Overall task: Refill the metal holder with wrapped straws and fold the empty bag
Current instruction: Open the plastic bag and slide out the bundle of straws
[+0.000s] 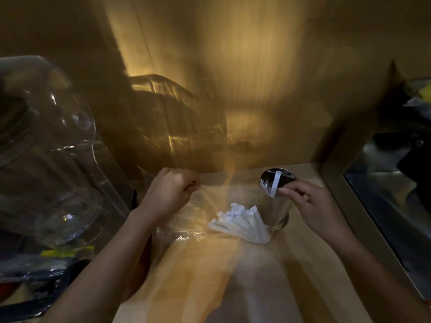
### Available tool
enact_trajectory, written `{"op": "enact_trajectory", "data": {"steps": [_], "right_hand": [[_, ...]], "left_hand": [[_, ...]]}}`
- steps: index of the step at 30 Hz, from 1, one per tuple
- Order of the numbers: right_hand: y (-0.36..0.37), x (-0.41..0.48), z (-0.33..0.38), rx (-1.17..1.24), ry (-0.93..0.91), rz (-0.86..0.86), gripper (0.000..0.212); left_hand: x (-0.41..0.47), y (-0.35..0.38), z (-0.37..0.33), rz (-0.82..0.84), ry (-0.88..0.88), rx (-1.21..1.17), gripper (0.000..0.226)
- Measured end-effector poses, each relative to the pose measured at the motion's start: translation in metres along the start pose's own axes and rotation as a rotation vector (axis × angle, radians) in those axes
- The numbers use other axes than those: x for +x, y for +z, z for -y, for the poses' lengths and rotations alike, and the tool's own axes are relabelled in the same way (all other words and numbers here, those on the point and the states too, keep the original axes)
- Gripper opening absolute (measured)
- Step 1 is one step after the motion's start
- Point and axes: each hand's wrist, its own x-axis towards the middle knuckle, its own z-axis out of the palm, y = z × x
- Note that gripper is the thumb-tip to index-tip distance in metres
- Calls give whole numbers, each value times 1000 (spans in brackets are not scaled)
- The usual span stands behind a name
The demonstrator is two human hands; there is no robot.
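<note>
on the worktop (210, 287), the metal holder (276, 201) stands toward the back right, near the rear wall, with one wrapped straw (275, 183) inside it. a fanned bundle of wrapped straws (240, 222) lies just before and to the left of the holder, touching its base. the bag (186, 220) lies left of the bundle. a clear dome (46, 136) sits far left.

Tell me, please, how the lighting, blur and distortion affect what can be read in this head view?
Head view: dim, warm light streaks the wall; motion blur softens the left hand and clear bag; the wrapped straws glow brightest; glare on the metal holder; wide-angle bending warps the edges.
</note>
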Motion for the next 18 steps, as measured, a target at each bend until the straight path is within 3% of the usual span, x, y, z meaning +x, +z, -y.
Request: {"op": "enact_trajectory", "data": {"steps": [4, 7, 11, 13, 16, 18], "right_hand": [[-2, 3, 0, 46, 13, -57, 11], [3, 5, 2, 29, -11, -1, 9], [8, 3, 0, 35, -11, 22, 10], [7, 3, -1, 49, -8, 4, 11], [4, 1, -6, 90, 19, -67, 13], [4, 1, -9, 115, 43, -109, 14]], "left_hand": [[4, 0, -3, 10, -43, 11, 6], [5, 3, -1, 0, -62, 54, 5], [0, 4, 6, 212, -174, 84, 21], [-3, 4, 3, 169, -136, 57, 17], [-4, 3, -4, -21, -54, 54, 13], [1, 2, -9, -8, -46, 57, 12]]}}
